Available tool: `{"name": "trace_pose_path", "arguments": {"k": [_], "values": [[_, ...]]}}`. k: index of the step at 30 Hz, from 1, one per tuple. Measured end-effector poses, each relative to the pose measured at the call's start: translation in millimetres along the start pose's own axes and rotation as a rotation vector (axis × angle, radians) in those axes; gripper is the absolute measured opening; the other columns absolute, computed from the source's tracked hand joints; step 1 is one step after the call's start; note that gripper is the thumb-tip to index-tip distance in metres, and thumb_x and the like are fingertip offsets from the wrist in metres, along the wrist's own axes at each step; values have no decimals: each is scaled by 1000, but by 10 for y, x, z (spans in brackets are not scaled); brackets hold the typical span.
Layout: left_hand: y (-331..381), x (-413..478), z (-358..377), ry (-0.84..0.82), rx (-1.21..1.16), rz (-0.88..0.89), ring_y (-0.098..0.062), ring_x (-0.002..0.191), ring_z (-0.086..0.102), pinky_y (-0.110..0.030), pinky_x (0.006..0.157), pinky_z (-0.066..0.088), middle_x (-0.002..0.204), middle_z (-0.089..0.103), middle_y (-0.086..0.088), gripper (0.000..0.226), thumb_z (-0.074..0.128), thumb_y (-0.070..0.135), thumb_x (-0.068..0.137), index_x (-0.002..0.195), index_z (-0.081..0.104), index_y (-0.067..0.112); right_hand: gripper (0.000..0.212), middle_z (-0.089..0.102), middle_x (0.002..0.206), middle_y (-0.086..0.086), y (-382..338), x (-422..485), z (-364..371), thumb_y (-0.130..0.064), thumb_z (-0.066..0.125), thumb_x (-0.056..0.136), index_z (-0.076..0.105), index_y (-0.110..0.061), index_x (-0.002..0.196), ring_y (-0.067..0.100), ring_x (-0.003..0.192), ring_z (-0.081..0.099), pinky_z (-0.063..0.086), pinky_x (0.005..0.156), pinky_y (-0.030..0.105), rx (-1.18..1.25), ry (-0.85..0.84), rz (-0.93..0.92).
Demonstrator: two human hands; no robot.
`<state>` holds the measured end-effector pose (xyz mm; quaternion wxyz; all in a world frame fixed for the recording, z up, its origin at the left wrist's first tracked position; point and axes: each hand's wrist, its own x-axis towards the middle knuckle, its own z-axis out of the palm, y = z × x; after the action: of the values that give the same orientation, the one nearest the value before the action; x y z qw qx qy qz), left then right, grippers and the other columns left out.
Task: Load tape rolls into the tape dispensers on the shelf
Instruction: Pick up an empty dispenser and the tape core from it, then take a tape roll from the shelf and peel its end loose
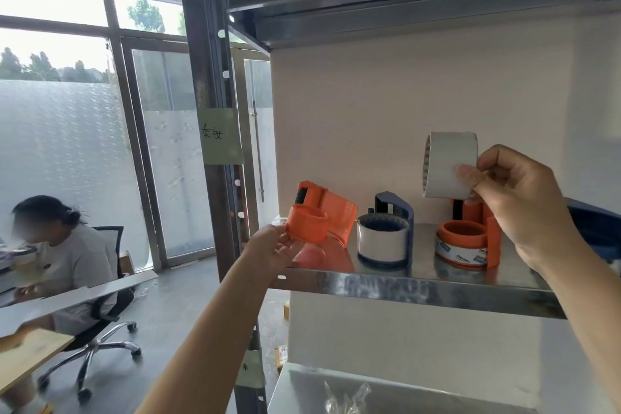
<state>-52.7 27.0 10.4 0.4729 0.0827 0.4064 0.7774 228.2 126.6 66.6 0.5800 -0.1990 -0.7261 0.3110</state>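
A pale green paper note (pixel 220 135) stuck on the shelf's dark steel upright (pixel 198 44) bears two handwritten black characters, "泰安". Toward four o'clock from it, the printed tape roll (pixel 460 254) in the loaded orange dispenser (pixel 494 239) carries blue logos, too blurred to read.

left forearm (pixel 225 323): bare, slim | right forearm (pixel 594 329): bare | right thumb (pixel 470 178): short plain nail

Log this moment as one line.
left hand holds empty orange dispenser | right hand holds white tape roll | blue dispenser loaded on shelf
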Motion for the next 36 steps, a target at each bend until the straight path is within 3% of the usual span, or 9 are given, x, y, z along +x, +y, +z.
{"name": "trace_pose_path", "arguments": {"k": [2, 6, 8, 11, 16, 21, 25, 30, 36], "values": [[-26, -5, 11, 24, -36, -20, -24, 90, 60, -38, 82, 52, 97, 58, -20, 18, 35, 5, 100, 102, 51, -3, 16, 66, 91, 21, 6, -12, 6, -23, 65, 86, 57, -13, 77, 25, 71, 60, 51, 73, 47, -3, -6, 6], [-40, -47, 80, 79, 19, 107, -24, 77, 58, -36, 61, 56, 91, 53, -19, 24, 41, 1, 94, 117, 47, -3, 17, 65, 89, 22, 5, -34, 17, -24, 65, 86, 57, -11, 78, 27, 69, 59, 52, 74, 50, -18, -3, 5], [-44, -131, 133, 129, 124, 165, -25, 68, 54, -38, 56, 50, 84, 49, -17, 10, 44, 4, 92, 97, 51, 0, 17, 65, 88, 25, 3, -40, 27, -23, 65, 86, 56, -11, 77, 27, 69, 58, 52, 74, 50, -16, -3, 8], [-50, -236, 200, 155, 309, 266, -26, 65, 52, -46, 73, 51, 81, 50, -15, 19, 46, 6, 90, 73, 54, 6, 18, 64, 86, 27, 7, -43, 41, -23, 65, 86, 56, -13, 75, 27, 67, 58, 52, 73, 49, -25, -4, 5], [-33, -267, 283, 269, 571, 463, -12, 67, 43, -24, 56, 32, 76, 49, -3, 20, 50, 7, 91, 71, 52, 11, 18, 64, 85, 26, 10, -45, 71, -25, 66, 85, 58, -11, 78, 32, 68, 58, 53, 75, 50, -25, -10, 0], [-37, -354, 354, 38, 662, 729, -7, 87, 61, -13, 57, 49, 103, 66, 5, 24, 60, 10, 87, 109, 67, 16, 20, 65, 77, 17, 20, -46, 109, -26, 66, 85, 59, -8, 81, 8, 57, 58, 51, 69, 38, -13, -44, 25], [-85, -617, 641, -234, 712, 745, -22, 97, 69, -32, 88, 55, 96, 75, -3, 17, 73, 14, 79, 96, 74, 17, 19, 65, 74, 7, -33, -63, 178, -24, 66, 85, 59, -8, 79, 3, 55, 55, 48, 61, 23, 28, -51, 45], [-272, -798, 952, -483, 814, 699, -19, 91, 71, -33, 87, 55, 96, 75, -4, 23, 76, 14, 75, 98, 74, 14, 16, 60, 58, -13, -131, -130, 241, -20, 65, 86, 58, -11, 75, 1, 52, 53, 45, 53, 12, 63, -74, 25], [-352, -821, 1025, -530, 810, 751, -18, 77, 69, -32, 79, 55, 83, 75, -5, 6, 75, 10, 75, 79, 73, 14, 12, 67, 76, 6, -224, -216, 167, -21, 66, 85, 63, -11, 79, 10, 68, 61, 50, 62, 17, 66, -71, 6]]}}
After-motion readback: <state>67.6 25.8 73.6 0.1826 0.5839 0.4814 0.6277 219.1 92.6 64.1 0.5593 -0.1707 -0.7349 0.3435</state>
